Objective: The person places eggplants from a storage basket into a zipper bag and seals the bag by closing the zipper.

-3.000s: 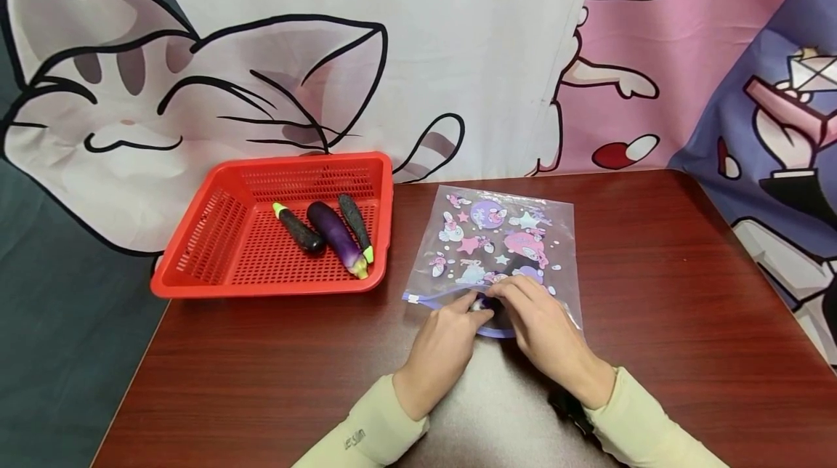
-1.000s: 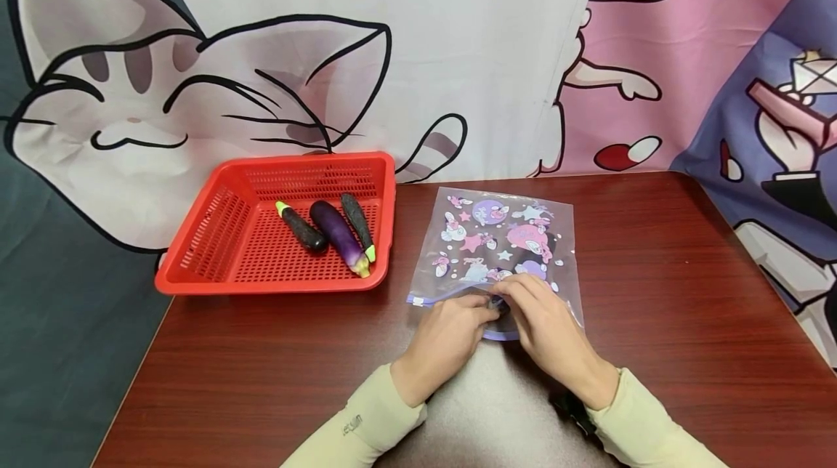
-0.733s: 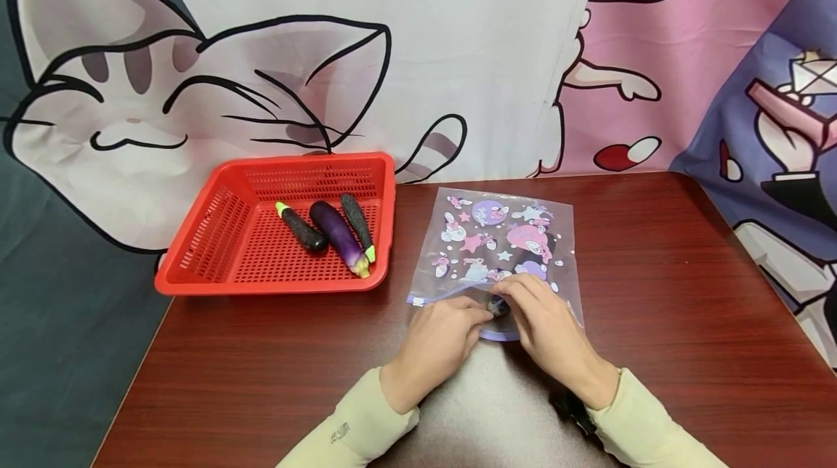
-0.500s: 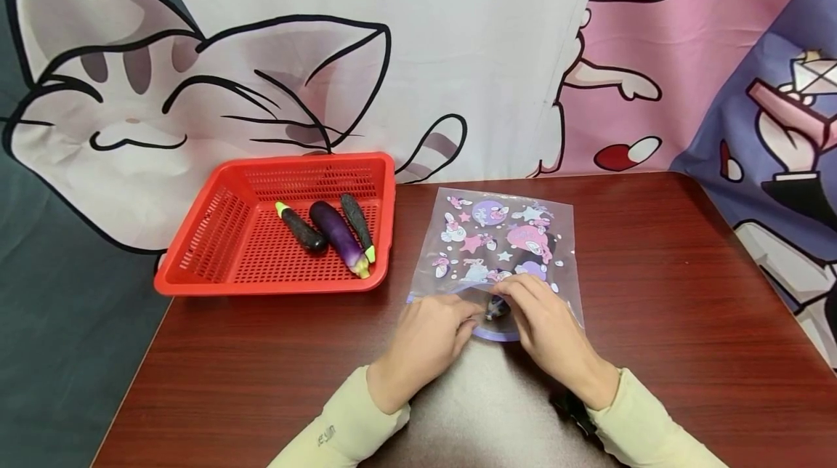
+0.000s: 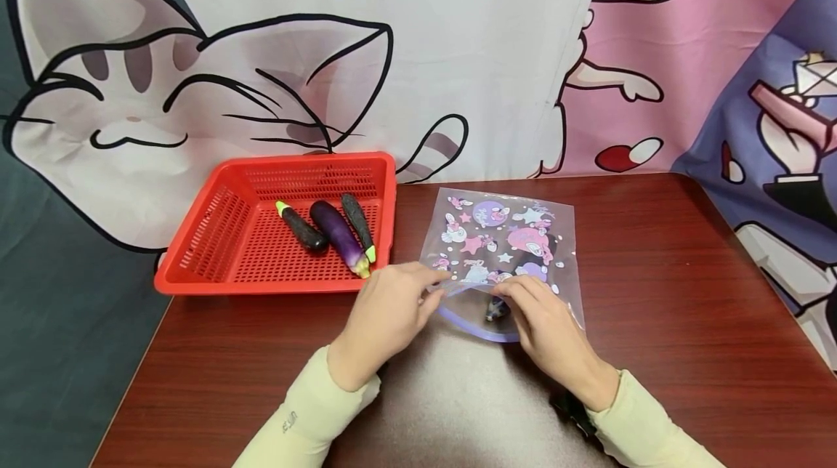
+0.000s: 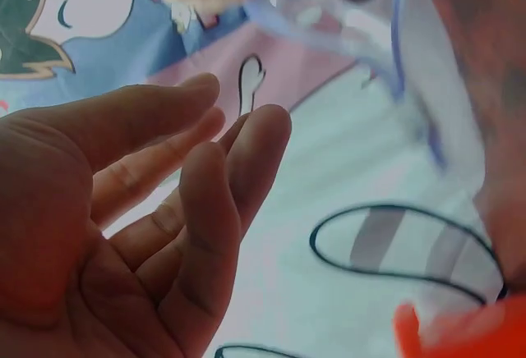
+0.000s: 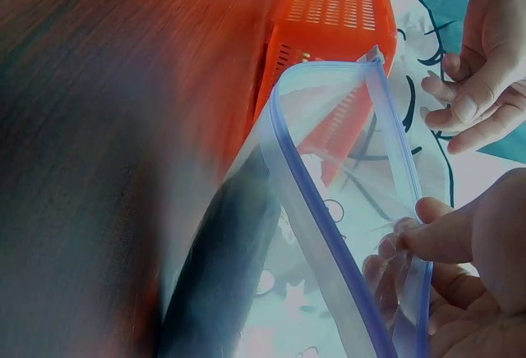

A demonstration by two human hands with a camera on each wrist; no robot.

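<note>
Nearest are two pale yellow-green sleeves [image 5: 294, 410], reaching in from the lower edge over a reddish-brown wood-grain counter [image 5: 667, 293]. A black strap-like piece [image 5: 572, 413] shows at the right wrist.

The left hand [image 5: 382, 312] is half open with fingers loosely bent, thumb away from the fingertips, holding nothing; both wrist views show it apart from the bag, just beside its left corner. The right hand [image 5: 552, 333] pinches the upper lip of the bag's mouth between thumb and fingers.

That clear, flat plastic zip bag [image 5: 480, 243], printed with pink, purple and pale blue cartoon figures and stars, lies on the counter, its purple-edged mouth gaping toward the person. Inside rests a long, dark, rounded object [image 7: 226, 259], one end near the opening; its exact kind is hard to tell.

Farther left stands a red perforated plastic basket [image 5: 261, 288]. In its right half lie a short blackish vegetable with a bright green tip [image 5: 304, 230], a glossy purple eggplant with a pale yellowish end [image 5: 336, 234], and a slim dark speckled vegetable with a green end [image 5: 356, 222], the eggplant between the other two.

Behind everything hangs a white, pink and blue cloth [image 5: 497, 54] with a smiling cartoon cat.
</note>
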